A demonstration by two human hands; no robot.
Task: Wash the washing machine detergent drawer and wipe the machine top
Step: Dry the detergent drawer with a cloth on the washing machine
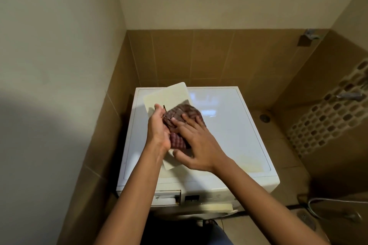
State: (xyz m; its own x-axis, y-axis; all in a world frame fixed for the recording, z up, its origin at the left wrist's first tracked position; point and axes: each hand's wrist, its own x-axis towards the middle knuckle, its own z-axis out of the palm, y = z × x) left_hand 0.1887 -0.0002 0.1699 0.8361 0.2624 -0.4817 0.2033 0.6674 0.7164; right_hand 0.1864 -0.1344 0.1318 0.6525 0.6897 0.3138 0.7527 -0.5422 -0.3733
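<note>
A white washing machine (229, 125) stands in a tiled corner, its glossy top facing me. Above the left part of the top I hold a cream plastic detergent drawer (173, 95), flat side up and angled away from me. A maroon checked cloth (183, 113) lies bunched on it. My left hand (157, 131) grips the drawer's left edge, with the fingers reaching up beside the cloth. My right hand (196, 143) presses on the cloth with fingers spread and straight. The drawer slot (168, 197) at the machine's front left stands empty.
Walls close in on the left and behind the machine. A floor drain (264, 117), a patterned mat (328, 117) leaning on the right wall, two taps (310, 35) (350, 95) and a hose (328, 205) lie to the right.
</note>
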